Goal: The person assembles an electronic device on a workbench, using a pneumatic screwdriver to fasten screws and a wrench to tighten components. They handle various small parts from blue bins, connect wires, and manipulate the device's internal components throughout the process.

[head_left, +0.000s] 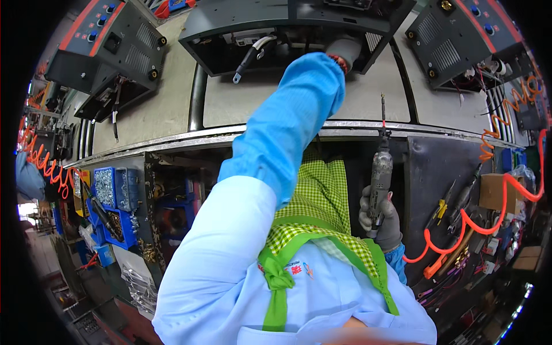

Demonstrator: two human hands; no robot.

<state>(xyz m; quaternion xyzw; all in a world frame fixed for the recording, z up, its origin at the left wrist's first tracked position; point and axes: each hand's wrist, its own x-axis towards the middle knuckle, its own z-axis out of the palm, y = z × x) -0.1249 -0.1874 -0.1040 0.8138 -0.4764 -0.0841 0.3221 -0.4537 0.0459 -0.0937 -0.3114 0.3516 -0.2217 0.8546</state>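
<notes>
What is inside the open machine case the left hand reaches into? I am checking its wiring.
Inside the case a black cable with a ring lug hangs out, beside white parts. The left hand is in the opening; its fingers and whatever is behind them are hidden.

1. A single view is given, taken from a wide fisheye camera worn on the person's head.
2. The scene is looked down on steeply, so the person's own chest, green checked apron (322, 213) and blue sleeves fill the lower middle at very close range.
3. The worktop (368, 98) is seen farther off, across the upper part.
4. Straight edges are bent toward the rim, and the corners are blacked out.
5. No second view is given, so no shared part can be told.
</notes>
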